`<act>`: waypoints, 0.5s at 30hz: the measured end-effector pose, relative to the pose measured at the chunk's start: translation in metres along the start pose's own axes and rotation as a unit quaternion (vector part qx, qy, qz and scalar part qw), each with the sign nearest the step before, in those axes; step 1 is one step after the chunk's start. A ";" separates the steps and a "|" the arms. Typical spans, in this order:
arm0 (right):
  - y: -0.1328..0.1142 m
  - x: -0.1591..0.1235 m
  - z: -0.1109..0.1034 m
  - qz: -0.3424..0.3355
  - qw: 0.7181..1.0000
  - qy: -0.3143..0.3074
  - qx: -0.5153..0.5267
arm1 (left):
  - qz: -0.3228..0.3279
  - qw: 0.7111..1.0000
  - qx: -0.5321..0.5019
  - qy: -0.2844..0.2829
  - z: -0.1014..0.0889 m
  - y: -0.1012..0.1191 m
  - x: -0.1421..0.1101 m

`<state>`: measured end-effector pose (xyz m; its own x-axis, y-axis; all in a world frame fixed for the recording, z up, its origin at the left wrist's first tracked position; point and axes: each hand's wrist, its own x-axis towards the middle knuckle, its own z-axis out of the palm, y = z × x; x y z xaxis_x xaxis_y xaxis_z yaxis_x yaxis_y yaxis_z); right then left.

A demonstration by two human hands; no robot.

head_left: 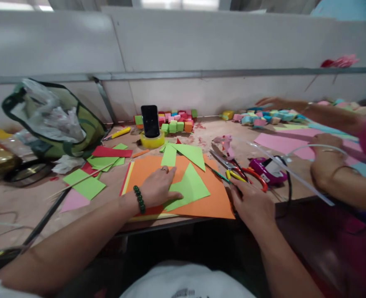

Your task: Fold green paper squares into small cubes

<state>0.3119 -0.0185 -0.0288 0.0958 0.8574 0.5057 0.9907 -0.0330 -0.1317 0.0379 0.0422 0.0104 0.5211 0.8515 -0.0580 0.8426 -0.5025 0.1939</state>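
Fingers spread, the left hand (158, 187) is touching green paper (193, 188), the right hand (255, 203) pinching a slim tool (222, 176). Cubes (173, 125) are standing seemingly finished, this paper flat.

With the orange sheet (216, 182) as dial, your left hand (158, 187) rests on green paper (195, 188), your right hand (255, 202) at three o'clock, the phone (150, 121) at eleven.
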 end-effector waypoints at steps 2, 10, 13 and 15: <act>-0.007 0.001 0.000 -0.030 0.999 0.013 -0.002 | -0.036 0.999 -0.014 -0.011 -0.001 -0.003 -0.005; -0.041 -0.012 -0.012 -0.207 0.963 -0.065 0.161 | -0.006 0.999 -0.036 0.016 0.003 0.003 -0.007; -0.047 -0.017 -0.003 -0.211 0.958 -0.090 0.173 | -0.013 0.999 -0.033 0.003 0.002 0.009 0.009; -0.047 -0.019 0.004 -0.200 0.960 -0.079 0.179 | -0.025 0.998 -0.056 -0.006 0.003 0.012 0.022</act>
<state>0.2631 -0.0312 -0.0362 -0.3290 0.8327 0.4455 0.8462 0.4693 -0.2525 0.0603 0.0541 0.0083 0.4808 0.8730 -0.0821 0.8476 -0.4388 0.2982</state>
